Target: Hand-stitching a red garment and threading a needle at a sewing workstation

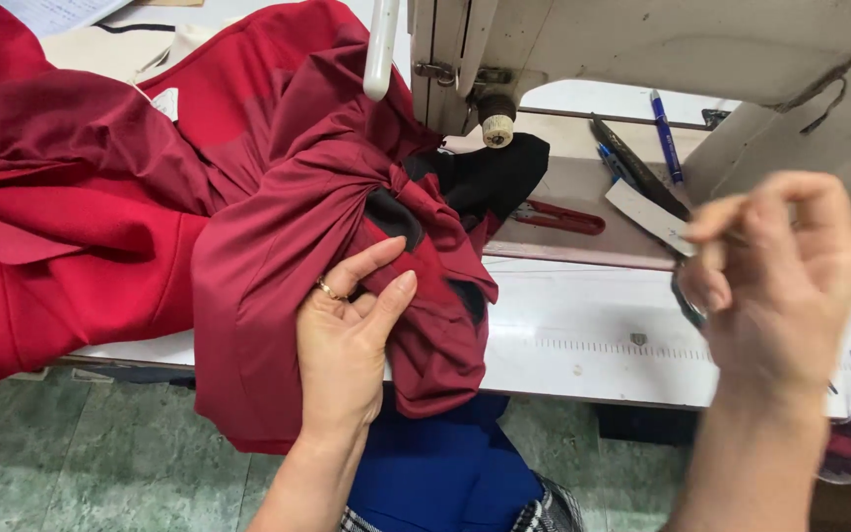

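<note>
Tabletop (583, 335): red garment (278, 236) under left hand (347, 335).

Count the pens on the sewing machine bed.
2 clearly show: a blue pen lying behind the machine arm, and a second blue pen to its left, beside a dark flat tool. The blurred right hand may hide more.

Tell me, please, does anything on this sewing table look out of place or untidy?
The red garment is bunched in a heap, hanging over the table edge under the left hand. The sewing machine paint looks cracked. The right hand is blurred.
</note>
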